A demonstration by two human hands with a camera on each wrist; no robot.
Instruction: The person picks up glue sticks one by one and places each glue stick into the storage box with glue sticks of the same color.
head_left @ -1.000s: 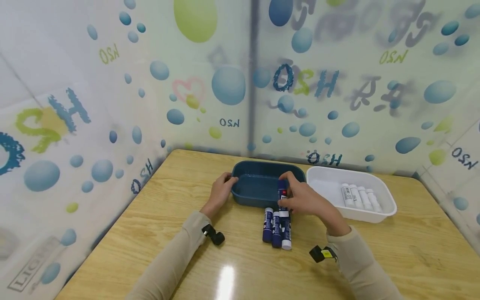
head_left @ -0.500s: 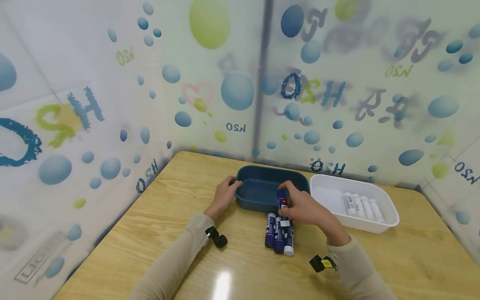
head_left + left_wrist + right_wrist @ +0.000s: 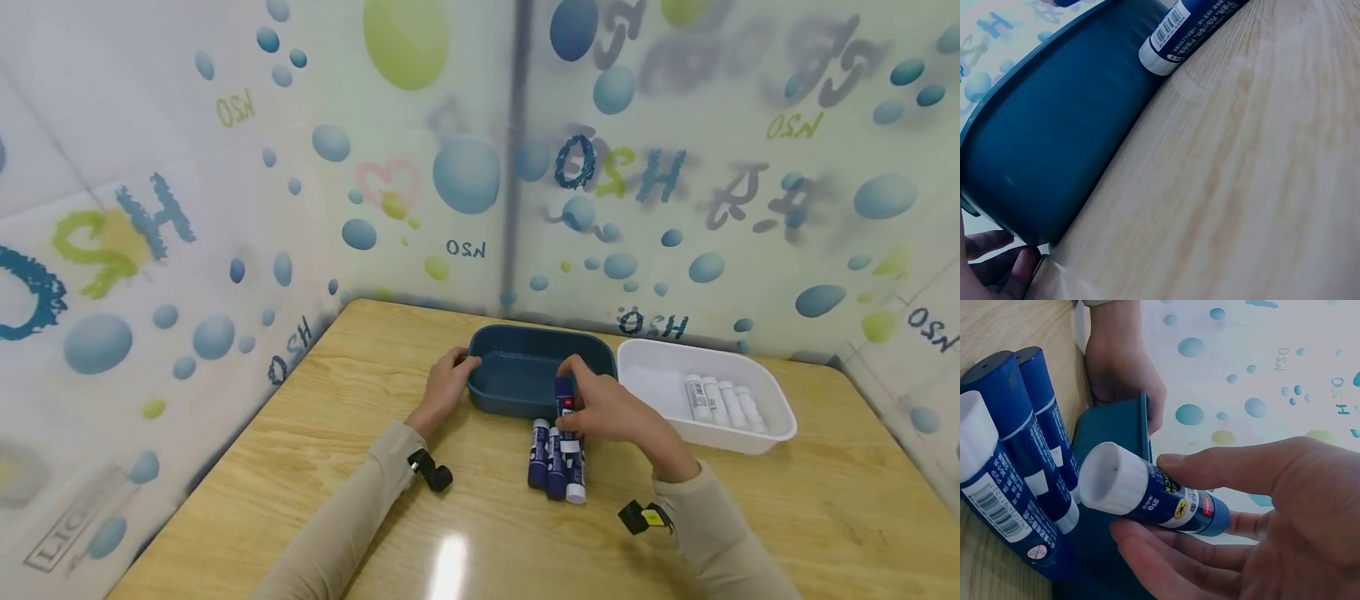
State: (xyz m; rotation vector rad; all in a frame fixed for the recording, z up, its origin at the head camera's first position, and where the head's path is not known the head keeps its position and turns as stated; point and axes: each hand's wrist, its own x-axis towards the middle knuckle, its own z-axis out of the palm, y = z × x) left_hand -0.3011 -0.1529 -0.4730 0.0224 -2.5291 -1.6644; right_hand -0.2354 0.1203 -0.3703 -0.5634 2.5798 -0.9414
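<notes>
My right hand (image 3: 611, 408) pinches a dark blue glue stick (image 3: 1169, 497) between thumb and fingers, its white end angled toward the table. It is held just in front of a dark blue plastic bin (image 3: 510, 407), over the near rim in the head view. At the bin's left end, my left hand (image 3: 447, 385) grips the rim, thumb on top and fingers outside. Three more blue glue sticks (image 3: 555, 467) lie side by side on the table before the bin. One glue stick (image 3: 1188, 28) shows beside the bin wall in the left wrist view.
To the right of the blue bin stands a white bin (image 3: 723, 437) holding several white sticks (image 3: 717, 402) in a row. Both bins stand on a wooden table (image 3: 360, 358), near its far edge. A patterned curtain (image 3: 420, 275) hangs behind and along the left side.
The held glue stick has come slightly nearer to the person, its white end lower over the lying sticks. My left hand keeps its grip on the bin. The head view has shifted a little.
</notes>
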